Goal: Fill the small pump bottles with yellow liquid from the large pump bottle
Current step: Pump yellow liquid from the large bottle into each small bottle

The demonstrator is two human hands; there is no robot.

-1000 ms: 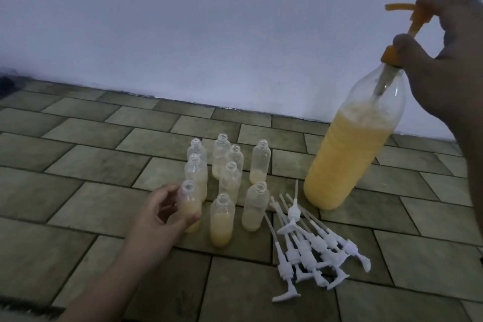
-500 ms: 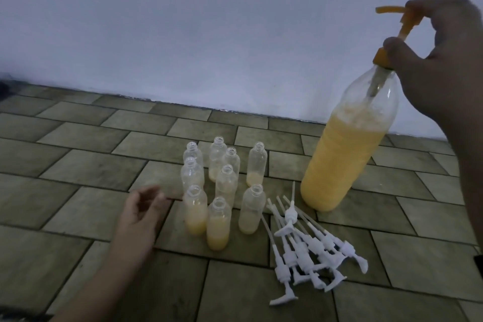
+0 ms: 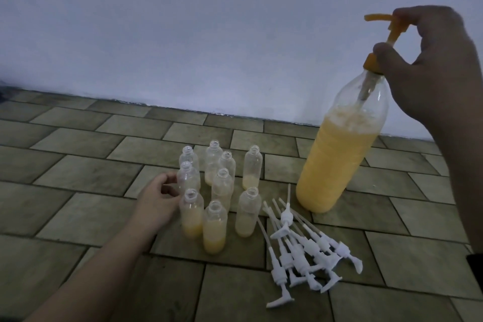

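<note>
Of the small bottles [image 3: 219, 183], two are roughly half filled (others hold traces); an emptier one [image 3: 187, 176] is touched by the left hand [image 3: 159, 200] with curled fingers, the large bottle [image 3: 339, 149] pump [image 3: 379, 42] pinched by the right hand [image 3: 431, 65]

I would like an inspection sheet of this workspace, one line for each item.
Surface: tiled floor, bottles stand directly on it.
Job's things: large pump bottle, mostly full of yellow liquid; nine small bottles, uncapped, several partly filled.
Clutter: pile of white pump heads lying loose beside them.
Grips: right hand holds the orange pump; left hand reaches to a small bottle in the left column, contact unclear.
Cables: nothing seen.
Surroundings: plain wall behind.
</note>
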